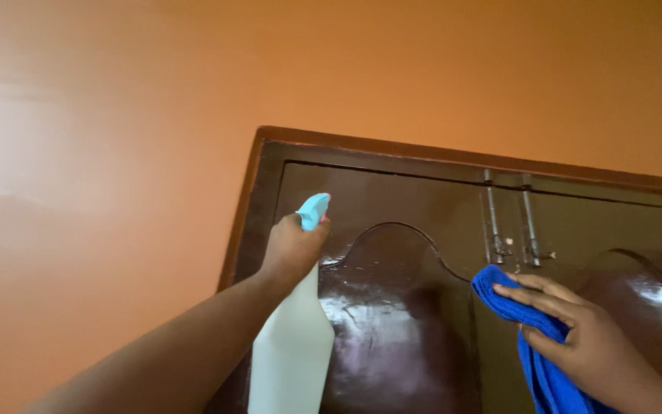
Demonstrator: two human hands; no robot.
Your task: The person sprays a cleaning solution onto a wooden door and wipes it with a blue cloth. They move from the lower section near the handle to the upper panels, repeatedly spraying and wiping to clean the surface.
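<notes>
Spray bottle: white plastic spray bottle with a light blue trigger head [294,337], upright, raised in front of the door's upper left corner.
Left hand: the left hand [293,249] is wrapped around the bottle's neck just under the blue head, fingers closed on it.
Door: dark brown glossy wooden door with arched carved panels [400,307], wet streaks between the hands.
Latches: two metal slide bolts [511,230] just above the right hand.
Cloth: bright blue folded microfibre cloth [534,345], pressed against the door.
Right hand: the right hand [576,333] lies over the cloth, fingers extended and gripping it.
Wall: plain orange wall [116,153] left of the left hand.
</notes>
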